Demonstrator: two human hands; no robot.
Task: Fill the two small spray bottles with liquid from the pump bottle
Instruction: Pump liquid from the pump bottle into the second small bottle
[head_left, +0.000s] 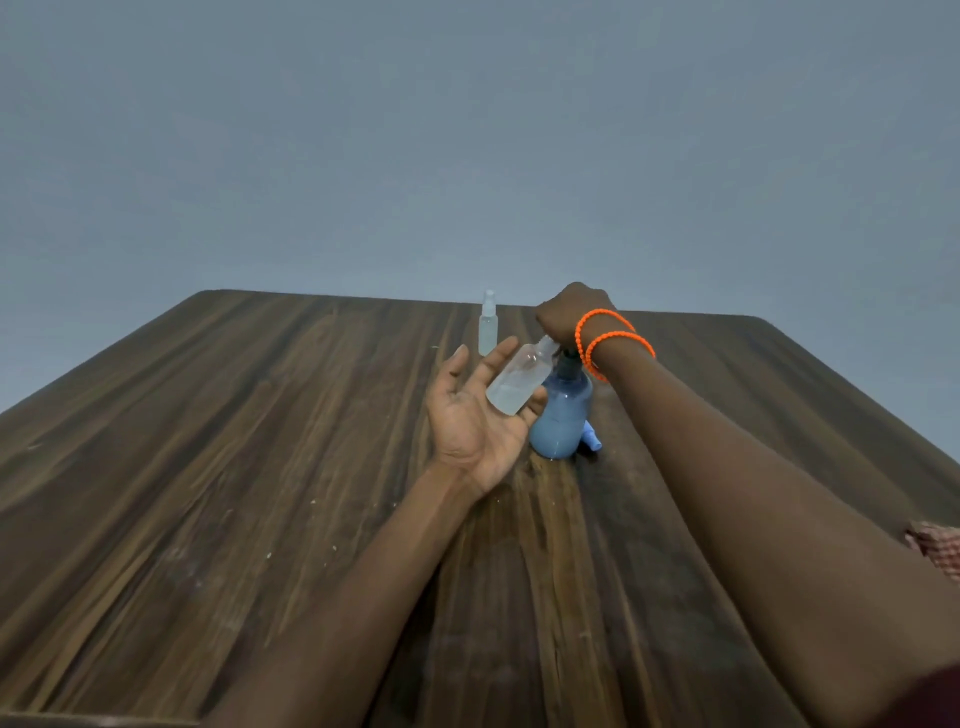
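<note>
wall: plain grey-blue | table: dark streaked wood grain, rounded far corners | light: dim, even

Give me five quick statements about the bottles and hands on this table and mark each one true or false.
1. The left hand holds a small clear bottle tilted toward the pump bottle. True.
2. The right hand rests flat on the table. False: it is above the pump bottle's top.
3. A second spray bottle stands upright farther back. True.
4. The pump bottle is red. False: it is blue.
5. Orange bead bracelets are on the left wrist. False: they are on the right wrist.
</note>
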